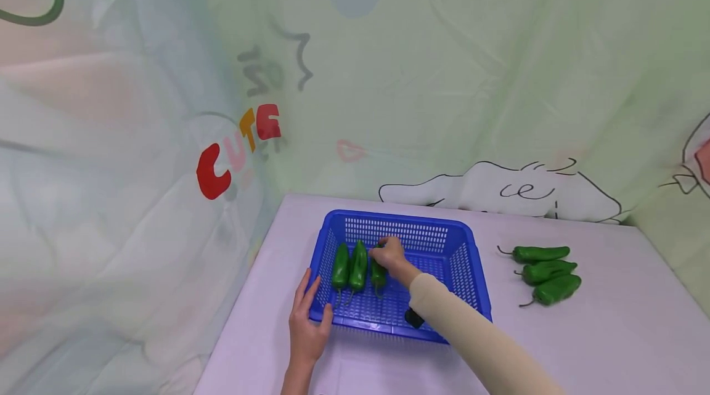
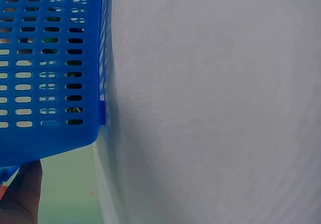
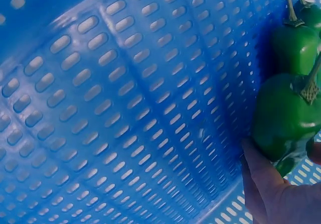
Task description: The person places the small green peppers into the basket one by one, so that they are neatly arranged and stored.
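A blue perforated plastic basket (image 1: 407,333) stands on the table, with three green peppers side by side toward its left end. My right hand (image 1: 390,256) reaches inside and grips the rightmost one, a green pepper (image 1: 378,274) with its stem toward me. Close by lie a middle pepper (image 1: 359,267) and a left pepper (image 1: 341,267). In the right wrist view, fingers (image 3: 266,176) press the held pepper (image 3: 283,118) near the basket floor. At the basket's front left corner, my left hand (image 1: 308,328) holds the rim between thumb and fingers; its thumb (image 2: 27,186) shows against the rim.
Right of the basket, three more green peppers (image 1: 549,272) lie in a column on the pale table (image 1: 616,296). A printed cloth (image 1: 444,105) hangs behind the table and along its sides. A small black object (image 1: 413,318) shows beside the right sleeve (image 1: 471,327).
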Available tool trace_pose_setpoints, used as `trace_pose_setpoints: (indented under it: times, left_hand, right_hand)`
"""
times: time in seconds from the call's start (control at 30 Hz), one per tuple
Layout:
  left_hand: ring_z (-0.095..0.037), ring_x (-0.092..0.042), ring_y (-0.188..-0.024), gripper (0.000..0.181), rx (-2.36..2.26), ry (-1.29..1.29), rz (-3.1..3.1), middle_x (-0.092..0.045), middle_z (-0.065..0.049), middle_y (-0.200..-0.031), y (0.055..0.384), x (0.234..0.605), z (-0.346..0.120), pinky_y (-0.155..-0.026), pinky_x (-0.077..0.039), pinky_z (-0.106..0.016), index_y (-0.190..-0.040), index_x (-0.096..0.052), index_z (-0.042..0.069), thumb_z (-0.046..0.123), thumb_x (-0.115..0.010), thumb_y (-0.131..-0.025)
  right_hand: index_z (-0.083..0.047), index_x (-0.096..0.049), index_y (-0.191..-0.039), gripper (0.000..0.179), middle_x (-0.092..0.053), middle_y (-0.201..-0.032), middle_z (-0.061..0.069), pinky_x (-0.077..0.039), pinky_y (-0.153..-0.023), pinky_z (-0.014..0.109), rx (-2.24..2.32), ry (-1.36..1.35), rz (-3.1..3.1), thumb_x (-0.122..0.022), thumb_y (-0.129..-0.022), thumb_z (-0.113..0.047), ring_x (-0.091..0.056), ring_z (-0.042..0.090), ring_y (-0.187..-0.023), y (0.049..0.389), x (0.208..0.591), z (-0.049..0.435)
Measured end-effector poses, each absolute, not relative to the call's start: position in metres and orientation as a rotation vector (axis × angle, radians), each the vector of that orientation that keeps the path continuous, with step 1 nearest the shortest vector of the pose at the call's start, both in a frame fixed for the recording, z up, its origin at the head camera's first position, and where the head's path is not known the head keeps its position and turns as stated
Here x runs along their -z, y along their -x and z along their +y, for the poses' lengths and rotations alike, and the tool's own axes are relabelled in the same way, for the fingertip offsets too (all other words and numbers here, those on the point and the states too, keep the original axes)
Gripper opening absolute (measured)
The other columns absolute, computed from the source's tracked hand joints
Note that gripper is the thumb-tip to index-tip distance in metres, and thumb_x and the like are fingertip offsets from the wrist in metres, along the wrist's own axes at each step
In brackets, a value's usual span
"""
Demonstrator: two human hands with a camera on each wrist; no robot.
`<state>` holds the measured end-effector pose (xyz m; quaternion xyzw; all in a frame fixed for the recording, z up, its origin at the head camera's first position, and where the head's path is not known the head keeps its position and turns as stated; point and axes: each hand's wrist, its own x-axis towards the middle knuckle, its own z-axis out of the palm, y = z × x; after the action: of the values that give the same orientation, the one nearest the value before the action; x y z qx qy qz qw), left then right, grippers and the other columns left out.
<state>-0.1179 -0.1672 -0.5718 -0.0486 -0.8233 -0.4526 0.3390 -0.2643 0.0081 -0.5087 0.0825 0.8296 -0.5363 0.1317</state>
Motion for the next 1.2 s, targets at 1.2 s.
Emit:
trace_pose_setpoints:
  times: [1.2]
  left_hand:
    - [-0.040, -0.045, -0.133, 0.060, 1.193, 0.133, -2.127, -0.046, -0.016, -0.149, 0.115, 0.570, -0.167, -0.112, -0.023, -0.014, -0.134, -0.059, 0.000, -0.001, -0.071, -0.076]
  right_hand:
    - [0.006, -0.040, -0.145, 0.053, -0.043, -0.142, 0.032, -0.051, -0.095, 0.050, 1.463, 0.050, 2.539, -0.053, -0.096, -0.009, -0.050, 0.044, -0.125, 0.261, 0.455, 0.041]
